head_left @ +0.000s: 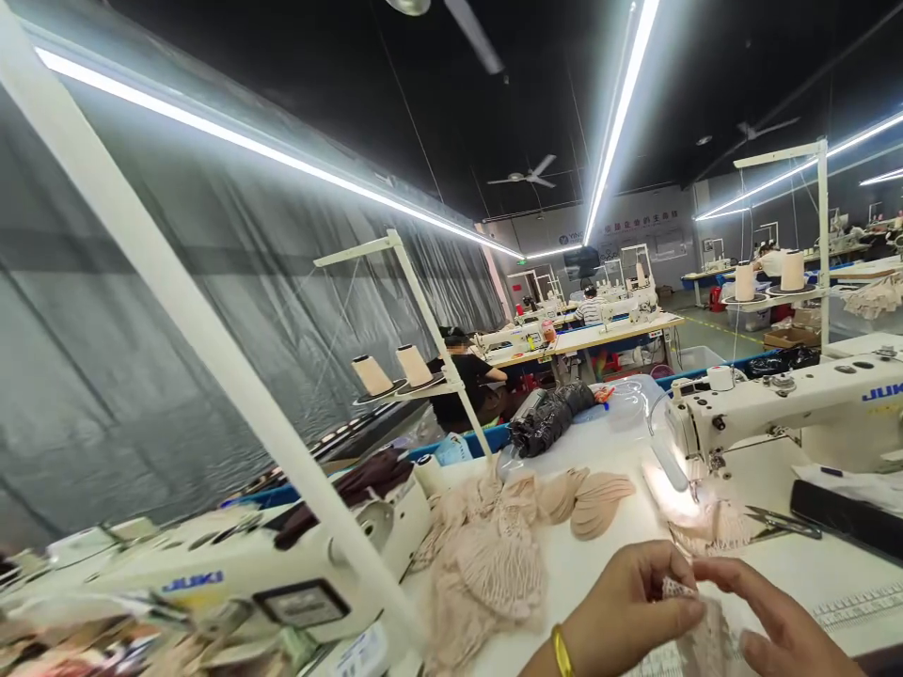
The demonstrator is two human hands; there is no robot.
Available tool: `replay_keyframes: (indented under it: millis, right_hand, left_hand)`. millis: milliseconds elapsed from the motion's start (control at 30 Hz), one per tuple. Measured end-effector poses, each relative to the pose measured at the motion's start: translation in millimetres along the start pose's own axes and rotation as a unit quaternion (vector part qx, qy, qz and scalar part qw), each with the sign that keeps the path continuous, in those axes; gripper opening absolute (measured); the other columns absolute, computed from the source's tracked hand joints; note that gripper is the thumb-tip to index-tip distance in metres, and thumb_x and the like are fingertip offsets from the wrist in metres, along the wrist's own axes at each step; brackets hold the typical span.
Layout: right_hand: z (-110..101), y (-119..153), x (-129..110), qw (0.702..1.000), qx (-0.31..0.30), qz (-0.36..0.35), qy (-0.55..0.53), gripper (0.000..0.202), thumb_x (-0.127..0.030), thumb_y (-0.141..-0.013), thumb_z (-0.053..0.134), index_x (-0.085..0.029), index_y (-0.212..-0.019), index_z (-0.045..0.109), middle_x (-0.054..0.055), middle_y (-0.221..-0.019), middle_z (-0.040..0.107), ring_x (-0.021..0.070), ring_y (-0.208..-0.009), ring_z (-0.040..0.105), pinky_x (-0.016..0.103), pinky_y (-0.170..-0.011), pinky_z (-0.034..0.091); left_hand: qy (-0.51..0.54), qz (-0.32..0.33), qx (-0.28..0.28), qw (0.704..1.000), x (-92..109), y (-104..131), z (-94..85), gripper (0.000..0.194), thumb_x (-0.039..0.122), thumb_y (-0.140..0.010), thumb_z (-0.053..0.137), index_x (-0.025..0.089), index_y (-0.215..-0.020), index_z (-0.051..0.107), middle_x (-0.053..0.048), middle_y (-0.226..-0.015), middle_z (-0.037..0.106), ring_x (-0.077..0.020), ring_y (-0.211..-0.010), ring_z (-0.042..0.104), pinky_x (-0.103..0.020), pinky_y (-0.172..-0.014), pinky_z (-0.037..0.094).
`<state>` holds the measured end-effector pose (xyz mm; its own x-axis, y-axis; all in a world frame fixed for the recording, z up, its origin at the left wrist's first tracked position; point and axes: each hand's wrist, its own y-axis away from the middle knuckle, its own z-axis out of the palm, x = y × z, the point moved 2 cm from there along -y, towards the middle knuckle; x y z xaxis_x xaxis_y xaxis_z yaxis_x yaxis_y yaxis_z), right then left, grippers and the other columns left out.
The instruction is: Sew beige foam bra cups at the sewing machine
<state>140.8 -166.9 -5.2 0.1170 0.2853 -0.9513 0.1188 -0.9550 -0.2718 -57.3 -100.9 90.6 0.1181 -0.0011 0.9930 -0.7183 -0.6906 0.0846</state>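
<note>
A strip of beige lace fabric (705,632) hangs between my hands at the bottom right. My left hand (621,602), with a yellow bangle on its wrist, pinches the upper end between thumb and fingers. From the other side, my right hand (786,621) has its index finger at the same edge, its thumb partly bent below. Just beyond them, more beige fabric (726,527) lies under the lit needle area of a white sewing machine (768,414). Dark scissors (786,523) rest beside that fabric.
Left of my hands lie a heap of beige lace pieces (494,555) and stacked beige cut pieces (589,503). A clear ruler (861,606) and a black box (847,517) are at the right. Another machine (232,583) stands left, behind a white pole (212,329). A person (466,385) sits beyond.
</note>
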Motion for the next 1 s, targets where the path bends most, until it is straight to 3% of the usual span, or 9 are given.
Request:
replay_keyframes:
  millis: [67, 133, 200, 367, 533, 700, 1000]
  right_hand:
    - [10, -13, 1, 1.0, -0.026, -0.006, -0.004, 0.051, -0.072, -0.093, 0.064, -0.03, -0.121, 0.07, 0.006, -0.119, 0.071, 0.0315, -0.119, 0.066, 0.042, -0.105, 0.053]
    - [12, -22, 4, 1.0, 0.002, 0.002, 0.0, 0.041, -0.067, -0.096, 0.063, -0.026, -0.099, 0.067, 0.001, -0.096, 0.066, 0.0254, -0.097, 0.065, 0.034, -0.09, 0.053]
    - [10, -29, 8, 0.999, 0.038, 0.016, 0.016, 0.04, -0.064, -0.098, 0.062, -0.025, -0.09, 0.063, -0.001, -0.086, 0.059, 0.0221, -0.087, 0.061, 0.031, -0.083, 0.05]
    - [5, -43, 18, 0.995, 0.088, 0.032, 0.046, 0.041, -0.064, -0.096, 0.063, -0.024, -0.084, 0.063, -0.002, -0.078, 0.057, 0.0206, -0.078, 0.058, 0.029, -0.074, 0.05]
    - [3, -51, 18, 0.987, 0.141, 0.048, 0.053, 0.042, -0.066, -0.091, 0.067, -0.024, -0.082, 0.065, -0.002, -0.076, 0.06, 0.0199, -0.075, 0.059, 0.028, -0.071, 0.05]
    - [3, -58, 27, 0.985, 0.152, 0.083, 0.022, 0.047, -0.071, -0.088, 0.07, -0.024, -0.084, 0.069, -0.001, -0.077, 0.064, 0.0202, -0.075, 0.061, 0.028, -0.071, 0.051]
    - [8, -59, 57, 0.985, 0.154, 0.07, -0.02, 0.046, -0.071, -0.091, 0.068, -0.025, -0.088, 0.071, 0.0, -0.081, 0.07, 0.0218, -0.078, 0.065, 0.029, -0.074, 0.052]
  left_hand:
    - [0.0, -0.002, 0.009, 1.0, -6, -2, -6.7, 0.06, 0.065, -0.066, 0.093, 0.017, -0.084, 0.062, 0.004, -0.068, 0.053, -0.0104, -0.063, 0.044, -0.025, -0.062, 0.031]
    - [-0.003, 0.0, 0.027, 1.0, -14, -7, -14.3, 0.06, 0.066, -0.068, 0.092, 0.017, -0.085, 0.061, 0.005, -0.066, 0.052, -0.0094, -0.061, 0.041, -0.025, -0.06, 0.029]
    - [0.01, 0.005, 0.045, 0.999, -24, -16, -21.1, 0.061, 0.066, -0.067, 0.093, 0.017, -0.086, 0.061, 0.004, -0.069, 0.054, -0.0095, -0.062, 0.042, -0.024, -0.06, 0.031]
    - [0.066, -0.013, 0.057, 0.996, -46, -43, -29.6, 0.064, 0.059, -0.058, 0.1, 0.015, -0.089, 0.065, 0.0, -0.075, 0.064, -0.0125, -0.069, 0.053, -0.025, -0.066, 0.037]
    - [0.078, -0.028, 0.077, 0.994, -51, -62, -33.0, 0.059, 0.057, -0.056, 0.101, 0.013, -0.084, 0.073, -0.002, -0.077, 0.069, -0.016, -0.074, 0.059, -0.029, -0.075, 0.043]
    - [0.079, -0.042, 0.104, 0.991, -61, -73, -37.0, 0.059, 0.057, -0.054, 0.101, 0.013, -0.082, 0.073, -0.002, -0.075, 0.068, -0.0164, -0.073, 0.057, -0.028, -0.071, 0.04]
    - [0.118, -0.026, 0.084, 0.989, -81, -79, -39.7, 0.054, 0.056, -0.06, 0.1, 0.014, -0.084, 0.077, -0.005, -0.081, 0.073, -0.0177, -0.077, 0.059, -0.028, -0.075, 0.042]
